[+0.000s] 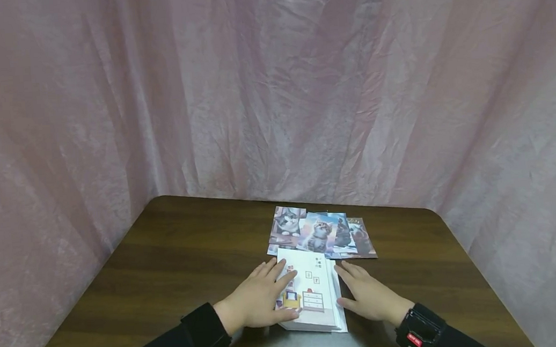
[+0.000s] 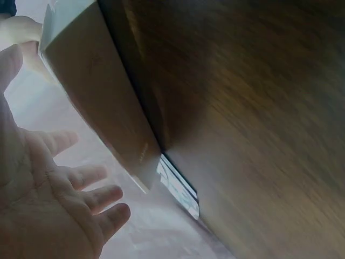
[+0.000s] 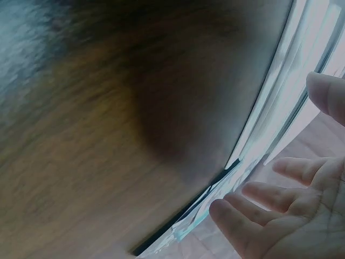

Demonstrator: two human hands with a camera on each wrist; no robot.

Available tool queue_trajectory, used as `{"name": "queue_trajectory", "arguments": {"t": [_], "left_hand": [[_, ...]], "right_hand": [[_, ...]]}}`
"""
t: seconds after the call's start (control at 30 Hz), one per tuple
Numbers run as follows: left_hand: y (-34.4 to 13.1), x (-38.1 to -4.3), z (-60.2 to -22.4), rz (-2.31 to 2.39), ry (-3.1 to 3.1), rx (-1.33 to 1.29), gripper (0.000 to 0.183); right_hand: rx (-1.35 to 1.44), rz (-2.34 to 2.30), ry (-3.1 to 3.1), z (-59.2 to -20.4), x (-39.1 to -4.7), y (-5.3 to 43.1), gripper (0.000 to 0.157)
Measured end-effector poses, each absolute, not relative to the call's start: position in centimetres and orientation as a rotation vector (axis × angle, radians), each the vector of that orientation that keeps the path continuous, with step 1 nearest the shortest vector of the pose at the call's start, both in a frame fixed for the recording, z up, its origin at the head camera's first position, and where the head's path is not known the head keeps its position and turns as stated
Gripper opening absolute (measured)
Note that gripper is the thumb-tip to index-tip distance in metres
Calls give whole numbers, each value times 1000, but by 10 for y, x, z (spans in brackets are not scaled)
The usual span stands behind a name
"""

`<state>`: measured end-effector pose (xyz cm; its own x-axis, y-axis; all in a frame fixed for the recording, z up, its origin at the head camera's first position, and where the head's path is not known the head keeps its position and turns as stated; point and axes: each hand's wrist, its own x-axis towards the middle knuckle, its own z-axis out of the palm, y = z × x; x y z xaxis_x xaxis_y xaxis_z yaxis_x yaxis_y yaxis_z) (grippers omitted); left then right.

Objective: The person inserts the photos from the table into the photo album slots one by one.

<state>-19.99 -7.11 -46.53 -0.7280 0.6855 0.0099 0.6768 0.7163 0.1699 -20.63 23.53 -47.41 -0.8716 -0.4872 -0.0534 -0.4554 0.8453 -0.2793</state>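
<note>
A thick white book with drawn furniture on its cover lies at the front middle of the table. Over the cover's left side my left hand spreads its fingers; whether it presses on the cover I cannot tell. My right hand is at the book's right edge, fingers extended toward the layered pages. The left wrist view has the book's spine beside my left palm. In the right wrist view the page edges run past my right fingers. Neither hand grips anything.
Several overlapping cat picture cards lie just beyond the book, near the back of the brown wooden table. Pink curtains hang behind the table and along its sides.
</note>
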Motion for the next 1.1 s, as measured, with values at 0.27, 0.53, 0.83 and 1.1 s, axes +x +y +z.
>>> {"name": "queue_trajectory", "arguments": {"t": [0.27, 0.53, 0.83, 1.1], "left_hand": [[-59, -198, -465, 169, 2863, 1170, 89], [-51, -194, -469, 89, 2845, 1204, 92], [-47, -193, -470, 3, 2879, 1230, 86], [-46, -193, -471, 8, 2897, 1230, 83]], "right_hand": [[-724, -414, 2887, -473, -207, 227, 76], [-699, -414, 2881, -476, -208, 223, 74], [-720, -453, 2862, -478, -210, 221, 69], [-737, -498, 2798, -476, -214, 219, 62]]}}
